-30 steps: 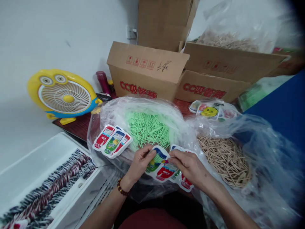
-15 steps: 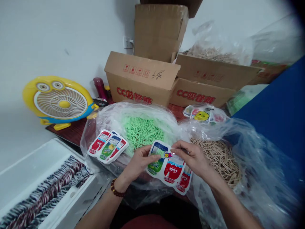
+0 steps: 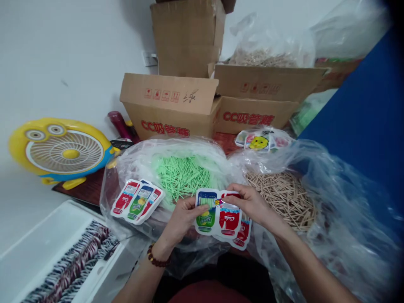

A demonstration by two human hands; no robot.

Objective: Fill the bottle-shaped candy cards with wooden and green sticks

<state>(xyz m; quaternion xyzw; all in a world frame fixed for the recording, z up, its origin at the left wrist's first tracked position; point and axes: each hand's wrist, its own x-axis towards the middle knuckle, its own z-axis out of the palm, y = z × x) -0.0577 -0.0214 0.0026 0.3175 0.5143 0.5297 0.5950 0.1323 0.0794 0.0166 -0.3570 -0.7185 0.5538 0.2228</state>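
Between my hands is a bottle-shaped candy packet (image 3: 229, 219) with a green Sprite half and a red Cola half. My left hand (image 3: 186, 216) pinches its Sprite side, thumb on the front. My right hand (image 3: 249, 204) grips the upper edge of the Cola side, fingers closed on it. Another packet (image 3: 243, 235) shows beneath it at the lower right. Left of my hands lies a small pile of similar packets (image 3: 138, 201) on clear plastic. Beyond my hands is a heap of thin green sticks (image 3: 183, 174) in a clear bag. Brown sticks (image 3: 280, 198) lie in the bag at the right.
Cardboard boxes (image 3: 167, 101) stand along the back. A yellow fan (image 3: 71, 153) is at the left, above a white foam box (image 3: 19, 235) holding striped packets. A blue panel (image 3: 353, 109) rises at the right. More printed packets (image 3: 261, 141) lie behind the brown sticks.
The view has shifted, so the background sits further left. The packet in my hands is turned more level, and my right fingers have moved slightly left along its top.
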